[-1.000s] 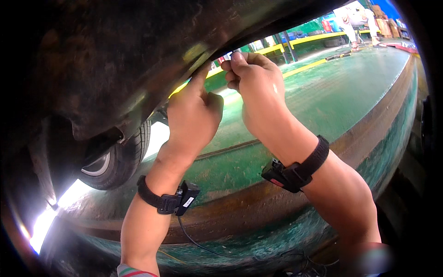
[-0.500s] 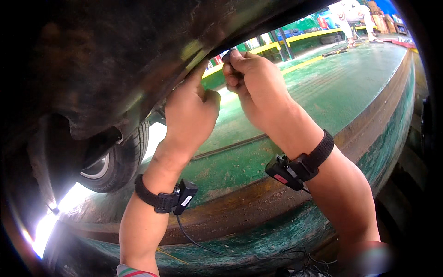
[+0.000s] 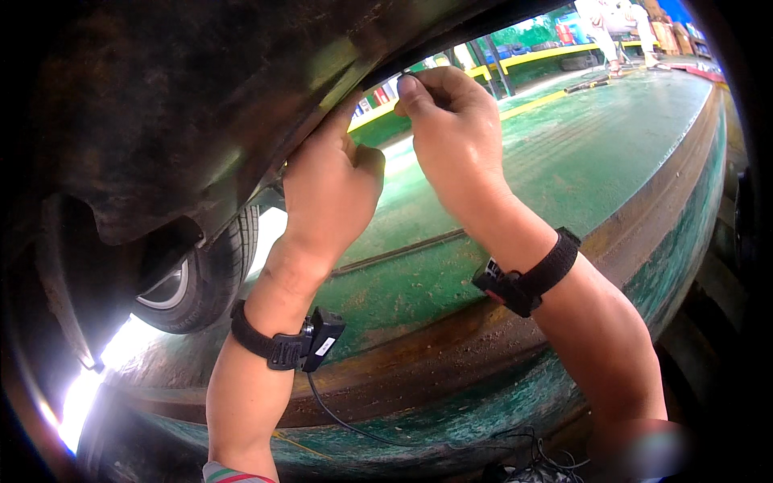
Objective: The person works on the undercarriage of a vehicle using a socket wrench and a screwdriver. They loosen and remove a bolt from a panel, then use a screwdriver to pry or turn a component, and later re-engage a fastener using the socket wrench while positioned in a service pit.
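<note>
Overhead stretches a dark, scuffed vehicle underside panel (image 3: 201, 105). My left hand (image 3: 330, 181) reaches up against the panel's lower edge, its index finger stretched upward and the thumb apart from it. Its fingertips and other fingers are mostly hidden by the panel. To its right, my right hand (image 3: 455, 121) is closed in a pinch close to the same edge. Between thumb and fingers there is a small dark piece (image 3: 407, 75), mostly covered, whose kind I cannot make out. Each wrist carries a black strap with a small box.
A wheel with its tyre (image 3: 217, 282) stands at the left, beyond the panel. Below my hands lies a green platform (image 3: 596, 169) with a rusty brown edge beam (image 3: 419, 374). A thin black cable (image 3: 354, 431) hangs from the left wrist box. At the far right a person (image 3: 616, 32) is partly visible.
My right hand has shifted slightly up and right and turned, its fingers now curled higher over the small dark piece. My left hand stays nearly in place at the panel edge.
</note>
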The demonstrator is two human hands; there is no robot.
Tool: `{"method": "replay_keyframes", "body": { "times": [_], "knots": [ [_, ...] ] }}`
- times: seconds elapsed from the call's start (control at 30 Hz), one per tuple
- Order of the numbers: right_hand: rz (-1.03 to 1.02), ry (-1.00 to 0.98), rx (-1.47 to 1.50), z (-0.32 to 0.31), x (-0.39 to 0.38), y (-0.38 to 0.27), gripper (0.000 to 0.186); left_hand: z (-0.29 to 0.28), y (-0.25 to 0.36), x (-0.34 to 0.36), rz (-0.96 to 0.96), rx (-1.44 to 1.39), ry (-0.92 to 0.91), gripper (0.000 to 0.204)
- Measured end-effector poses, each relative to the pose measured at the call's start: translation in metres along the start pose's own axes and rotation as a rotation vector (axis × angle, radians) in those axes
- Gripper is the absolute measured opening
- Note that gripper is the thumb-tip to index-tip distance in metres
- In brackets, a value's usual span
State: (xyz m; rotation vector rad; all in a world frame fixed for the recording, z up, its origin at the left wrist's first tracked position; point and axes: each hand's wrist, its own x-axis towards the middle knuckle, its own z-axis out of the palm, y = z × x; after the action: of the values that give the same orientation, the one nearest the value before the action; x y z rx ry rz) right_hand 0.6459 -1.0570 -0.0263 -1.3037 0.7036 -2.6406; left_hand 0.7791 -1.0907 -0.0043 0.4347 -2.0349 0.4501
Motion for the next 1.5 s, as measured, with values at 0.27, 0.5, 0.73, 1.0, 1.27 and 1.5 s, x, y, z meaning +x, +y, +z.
{"method": "replay_keyframes", "body": {
  "times": [0.27, 0.5, 0.73, 1.0, 1.27, 1.5],
  "knots": [
    [0.709, -0.085, 0.95, 0.011, 0.012, -0.015, 0.016, -0.001, 0.001, 0.002, -0.087, -0.011, 0.021, 0.052],
    [0.749, -0.169, 0.886, -0.004, 0.016, -0.012, 0.024, 0.001, 0.007, 0.001, -0.135, -0.037, -0.042, 0.056],
    [-0.238, -0.049, -0.303, -0.006, 0.002, 0.003, 0.023, 0.001, 0.003, -0.001, -0.072, -0.086, -0.057, 0.059],
    [-0.158, 0.057, -0.177, 0.01, -0.006, 0.0, 0.026, -0.002, 0.004, 0.002, -0.113, -0.083, -0.058, 0.057],
    [0.373, -0.051, 0.388, 0.016, -0.001, -0.017, 0.024, -0.002, -0.002, 0.001, -0.11, -0.069, -0.077, 0.062],
    [0.708, -0.108, 1.001, 0.01, 0.013, -0.016, 0.021, -0.002, 0.003, 0.005, -0.136, -0.043, -0.063, 0.064]
  ]
}}
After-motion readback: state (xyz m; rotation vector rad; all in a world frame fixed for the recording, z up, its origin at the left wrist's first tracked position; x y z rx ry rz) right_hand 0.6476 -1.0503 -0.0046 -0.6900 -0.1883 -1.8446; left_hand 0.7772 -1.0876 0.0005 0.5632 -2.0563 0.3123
